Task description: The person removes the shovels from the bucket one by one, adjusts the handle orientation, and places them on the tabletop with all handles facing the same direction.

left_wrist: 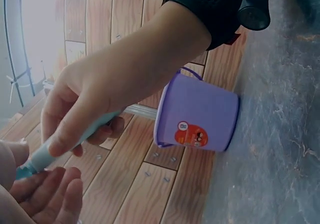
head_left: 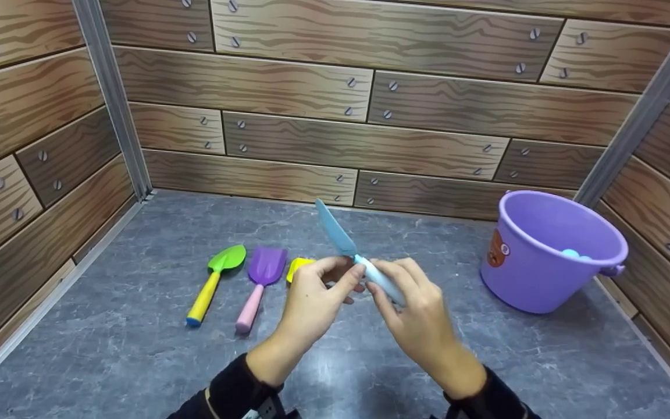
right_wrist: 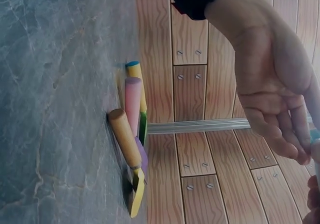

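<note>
A light-blue toy trowel (head_left: 335,231) is held up between both hands above the grey floor, its blade tilted up and to the left in the head view. My left hand (head_left: 313,298) pinches it at the neck, where blade meets handle. Around the pale handle, the thumb and fingers of my right hand (head_left: 425,317) are curled. In the left wrist view the handle (left_wrist: 92,129) runs through the right hand (left_wrist: 95,97), beside the left fingers (left_wrist: 47,199). The right wrist view shows the left hand (right_wrist: 270,89), while most of the trowel lies outside it.
Left of the hands lie a green trowel (head_left: 227,258) with a yellow handle and a purple shovel (head_left: 267,266) with a pink handle. A yellow shovel (right_wrist: 137,191) has a tan handle. At right stands a purple bucket (head_left: 521,279) containing light-blue round things (head_left: 571,254). Wood-patterned walls surround the floor.
</note>
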Demonstrator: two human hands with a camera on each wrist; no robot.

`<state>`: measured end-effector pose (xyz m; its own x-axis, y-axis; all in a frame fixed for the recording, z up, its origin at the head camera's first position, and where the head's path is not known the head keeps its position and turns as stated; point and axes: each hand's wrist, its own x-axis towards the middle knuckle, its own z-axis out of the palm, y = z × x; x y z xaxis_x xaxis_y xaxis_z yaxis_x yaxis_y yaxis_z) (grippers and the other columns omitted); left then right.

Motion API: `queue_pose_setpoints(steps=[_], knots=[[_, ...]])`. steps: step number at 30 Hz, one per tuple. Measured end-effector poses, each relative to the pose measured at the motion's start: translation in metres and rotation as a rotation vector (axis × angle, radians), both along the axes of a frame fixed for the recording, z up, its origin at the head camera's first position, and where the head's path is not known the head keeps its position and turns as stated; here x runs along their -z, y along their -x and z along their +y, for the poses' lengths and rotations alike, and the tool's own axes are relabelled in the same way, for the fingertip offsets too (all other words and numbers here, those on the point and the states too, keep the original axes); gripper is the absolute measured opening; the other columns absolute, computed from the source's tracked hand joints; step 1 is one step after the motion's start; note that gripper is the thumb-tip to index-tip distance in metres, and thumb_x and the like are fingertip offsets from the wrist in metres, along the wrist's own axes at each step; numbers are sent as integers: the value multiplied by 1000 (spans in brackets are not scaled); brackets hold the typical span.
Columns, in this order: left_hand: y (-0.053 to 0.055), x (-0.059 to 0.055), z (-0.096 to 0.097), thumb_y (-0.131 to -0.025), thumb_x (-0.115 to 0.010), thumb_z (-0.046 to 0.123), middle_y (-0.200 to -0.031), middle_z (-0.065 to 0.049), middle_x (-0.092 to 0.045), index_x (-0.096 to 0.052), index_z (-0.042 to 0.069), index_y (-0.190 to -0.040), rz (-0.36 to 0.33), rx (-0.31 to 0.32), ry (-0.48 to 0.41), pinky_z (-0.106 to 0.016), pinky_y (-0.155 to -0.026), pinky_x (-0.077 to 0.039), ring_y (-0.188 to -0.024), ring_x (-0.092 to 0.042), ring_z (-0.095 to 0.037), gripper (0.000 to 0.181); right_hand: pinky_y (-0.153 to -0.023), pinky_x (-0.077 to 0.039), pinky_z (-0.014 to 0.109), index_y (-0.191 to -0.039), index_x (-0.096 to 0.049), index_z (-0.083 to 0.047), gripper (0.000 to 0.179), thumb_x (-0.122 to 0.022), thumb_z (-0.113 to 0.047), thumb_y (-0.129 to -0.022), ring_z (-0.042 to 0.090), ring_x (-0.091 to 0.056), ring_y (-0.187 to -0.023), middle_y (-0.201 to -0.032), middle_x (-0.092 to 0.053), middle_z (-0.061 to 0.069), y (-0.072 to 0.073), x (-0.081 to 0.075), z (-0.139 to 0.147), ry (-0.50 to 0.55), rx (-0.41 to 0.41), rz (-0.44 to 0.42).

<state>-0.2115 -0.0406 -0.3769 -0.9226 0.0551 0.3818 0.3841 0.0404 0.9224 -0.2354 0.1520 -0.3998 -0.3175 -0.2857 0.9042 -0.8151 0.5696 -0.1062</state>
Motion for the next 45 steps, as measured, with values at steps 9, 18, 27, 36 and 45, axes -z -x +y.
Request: queue_pose_setpoints(steps=[9, 18, 27, 36, 45], knots=[[-1, 6, 5, -114, -78, 13, -111, -27, -85, -81, -10, -128, -11, 34, -52, -31, -88, -74, -97, -83, -19, 28, -86, -66, 20, -134, -73, 5, 46, -86, 17, -92, 20, -77, -90, -113, -74, 12, -4, 9, -9, -3, -76, -78], [6, 4, 1, -119, -69, 13, -120, -29, -85, -76, -12, -129, 5, -34, -86, -35, -96, -74, -108, -86, -32, 28, -85, -72, 33, -132, -72, 5, 40, -87, 13, -95, 22, -78, -99, -119, -77, 13, -5, 8, -10, -4, -54, -161], [9, -2, -7, -124, -56, 10, -130, -28, -70, -63, -14, -138, 2, -64, -210, -35, -100, -74, -118, -85, -39, 29, -61, -55, 20, -135, -73, 1, 44, -89, 12, -95, 11, -61, -75, -115, -78, 11, -3, 4, -6, -19, -96, -185], [17, -5, -15, -125, -52, 11, -129, -23, -66, -59, -11, -139, 32, -139, -244, -38, -82, -76, -99, -85, -27, 27, -62, -58, 20, -127, -80, -1, 30, -88, 0, -98, 16, -71, -79, -111, -82, 9, 2, -11, 12, -67, -13, -181], [25, -1, -24, -121, -64, 14, -118, -21, -72, -69, -9, -133, 49, -200, -82, -27, -65, -68, -88, -79, -15, 26, -125, -55, 72, -154, -74, -10, 42, -77, -25, -115, 41, -70, -147, -158, -72, 14, 4, -36, 38, -149, 150, -466]])
